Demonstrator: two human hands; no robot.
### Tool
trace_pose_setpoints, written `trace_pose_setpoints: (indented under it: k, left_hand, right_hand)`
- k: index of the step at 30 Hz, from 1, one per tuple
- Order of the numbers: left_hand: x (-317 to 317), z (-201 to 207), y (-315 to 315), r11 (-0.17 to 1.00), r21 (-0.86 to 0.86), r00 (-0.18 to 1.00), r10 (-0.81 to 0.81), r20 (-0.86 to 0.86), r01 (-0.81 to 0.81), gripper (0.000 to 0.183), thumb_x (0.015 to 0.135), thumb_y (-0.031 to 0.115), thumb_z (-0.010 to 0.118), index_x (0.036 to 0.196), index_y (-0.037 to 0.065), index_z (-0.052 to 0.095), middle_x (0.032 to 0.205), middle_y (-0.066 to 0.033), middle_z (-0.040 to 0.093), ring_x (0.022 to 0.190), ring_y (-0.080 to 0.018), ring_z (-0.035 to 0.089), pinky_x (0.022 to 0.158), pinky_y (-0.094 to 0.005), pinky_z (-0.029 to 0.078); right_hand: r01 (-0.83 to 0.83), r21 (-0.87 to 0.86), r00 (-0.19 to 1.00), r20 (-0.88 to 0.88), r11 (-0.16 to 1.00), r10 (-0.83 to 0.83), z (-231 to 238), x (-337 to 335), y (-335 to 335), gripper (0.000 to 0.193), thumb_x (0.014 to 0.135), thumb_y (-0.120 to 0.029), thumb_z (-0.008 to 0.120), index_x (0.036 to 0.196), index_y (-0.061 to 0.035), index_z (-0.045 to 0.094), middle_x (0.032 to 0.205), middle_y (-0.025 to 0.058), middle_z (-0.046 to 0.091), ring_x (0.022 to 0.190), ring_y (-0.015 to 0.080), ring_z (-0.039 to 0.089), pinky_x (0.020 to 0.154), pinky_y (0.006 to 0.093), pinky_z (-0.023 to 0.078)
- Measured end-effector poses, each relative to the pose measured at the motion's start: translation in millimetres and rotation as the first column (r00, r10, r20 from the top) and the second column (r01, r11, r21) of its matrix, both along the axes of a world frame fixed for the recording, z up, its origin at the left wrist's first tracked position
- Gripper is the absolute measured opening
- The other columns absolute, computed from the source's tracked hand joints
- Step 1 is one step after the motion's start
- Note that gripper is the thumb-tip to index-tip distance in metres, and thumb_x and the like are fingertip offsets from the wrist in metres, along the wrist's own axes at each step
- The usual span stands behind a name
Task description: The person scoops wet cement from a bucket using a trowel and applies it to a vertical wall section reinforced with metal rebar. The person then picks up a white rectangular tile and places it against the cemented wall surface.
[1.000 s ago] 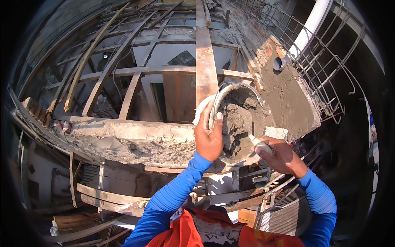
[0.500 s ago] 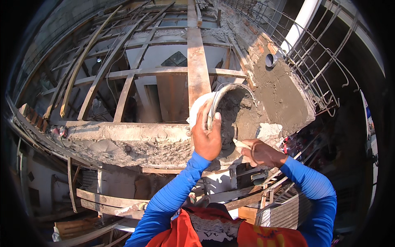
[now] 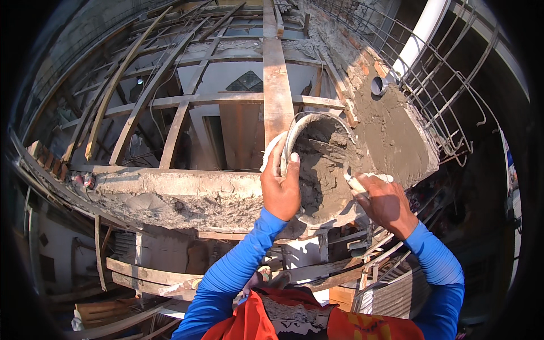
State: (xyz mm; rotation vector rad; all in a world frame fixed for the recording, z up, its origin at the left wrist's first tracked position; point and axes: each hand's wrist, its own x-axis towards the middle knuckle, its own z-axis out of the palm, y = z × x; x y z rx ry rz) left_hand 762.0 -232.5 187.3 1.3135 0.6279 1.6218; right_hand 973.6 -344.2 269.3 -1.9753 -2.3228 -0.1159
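Landmark: the mortar pan [image 3: 317, 164], a round metal pan full of grey wet mortar, tilted on its side so the open mouth faces the right.
Left hand: the left hand [image 3: 280, 190] grips the near rim of the mortar pan, thumb up along the edge, fingers closed around it.
Right hand: the right hand [image 3: 382, 201] is just to the right of the pan mouth and closed around a pale handle of a tool [image 3: 357, 182]; the working end goes into the mortar and is hidden, so I cannot tell what kind of tool it is.
Mortar: it fills the lower part of the pan, and more lies on the concrete block [image 3: 391, 130] just beyond the pan, on the right side.
Ledge: a rough concrete ledge [image 3: 170, 192] runs to the left of the pan, and the pan rests at its right end.
Plank: a wooden plank [image 3: 276, 90] goes away from the pan, straight behind it.
Rebar: a steel rebar cage [image 3: 447, 90] stands right of the concrete block.
Pipe: a white pipe [image 3: 422, 34] rises behind the cage, far from the pan.
Sleeves: both forearms wear blue sleeves [image 3: 232, 272].
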Motion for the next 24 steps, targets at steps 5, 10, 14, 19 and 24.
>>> trace_pose_setpoints:
  k: [5, 10, 14, 19, 24]
  left_hand:
    - [7.2, -4.6, 3.9, 0.999, 0.034, 1.0, 0.001, -0.001, -0.001, 0.044, 0.101, 0.015, 0.058, 0.139, -0.006, 0.052, 0.133, -0.0223, 0.06, 0.126, -0.0269, 0.055, 0.107, -0.0366, 0.04]
    - [7.0, -1.6, 8.7, 0.997, 0.046, 0.998, 0.067, -0.017, -0.066, 0.042, 0.101, 0.013, 0.057, 0.138, -0.007, 0.052, 0.132, -0.0219, 0.061, 0.126, -0.0261, 0.055, 0.108, -0.036, 0.039]
    - [-6.1, 2.3, 13.3, 1.0, -0.007, 1.0, 0.002, 0.009, -0.002, 0.041, 0.102, 0.008, 0.053, 0.14, -0.008, 0.05, 0.136, -0.0192, 0.059, 0.127, -0.0223, 0.054, 0.109, -0.0331, 0.039]
    - [-8.4, 1.9, 15.9, 0.999, -0.018, 0.998, -0.026, 0.064, 0.028, 0.043, 0.102, 0.007, 0.053, 0.142, -0.007, 0.047, 0.138, -0.0188, 0.057, 0.129, -0.0223, 0.052, 0.11, -0.0324, 0.037]
    - [-8.2, -3.3, 8.3, 1.0, -0.007, 0.999, 0.009, 0.038, -0.008, 0.044, 0.102, 0.012, 0.055, 0.141, -0.007, 0.048, 0.134, -0.0204, 0.06, 0.127, -0.0239, 0.054, 0.109, -0.0339, 0.038]
  right_hand:
    - [0.086, -0.356, 0.968, -0.192, 0.931, -0.163, -2.1, -5.4, 2.1, 0.038, 0.095, -0.026, 0.061, 0.124, -0.0011, 0.058, 0.093, 0.0226, 0.069, 0.079, 0.0419, 0.068, 0.07, 0.0473, 0.053]
    - [-0.138, -0.723, 0.472, -0.649, 0.677, -0.597, -23.1, -32.4, 7.9, 0.032, 0.104, -0.032, 0.051, 0.112, -0.0021, 0.056, 0.067, 0.0024, 0.052, 0.056, 0.015, 0.05, 0.054, 0.0314, 0.044]
    - [-0.231, -0.702, 0.405, -0.699, 0.674, -0.589, -13.0, -43.3, 10.0, 0.029, 0.106, -0.03, 0.048, 0.113, -0.0035, 0.057, 0.065, -0.0014, 0.05, 0.053, 0.0081, 0.047, 0.05, 0.0276, 0.038]
    - [-0.081, -0.15, 0.981, -0.187, 0.985, 0.052, 17.8, -25.7, 9.4, 0.033, 0.096, -0.025, 0.061, 0.117, 0.0006, 0.061, 0.079, 0.0192, 0.067, 0.066, 0.037, 0.065, 0.061, 0.0439, 0.05]
    - [0.065, -0.092, 0.997, -0.021, 0.994, -0.068, 27.6, -7.2, 1.2, 0.034, 0.093, -0.023, 0.065, 0.12, -0.0018, 0.062, 0.09, 0.0246, 0.069, 0.076, 0.043, 0.067, 0.065, 0.0474, 0.051]
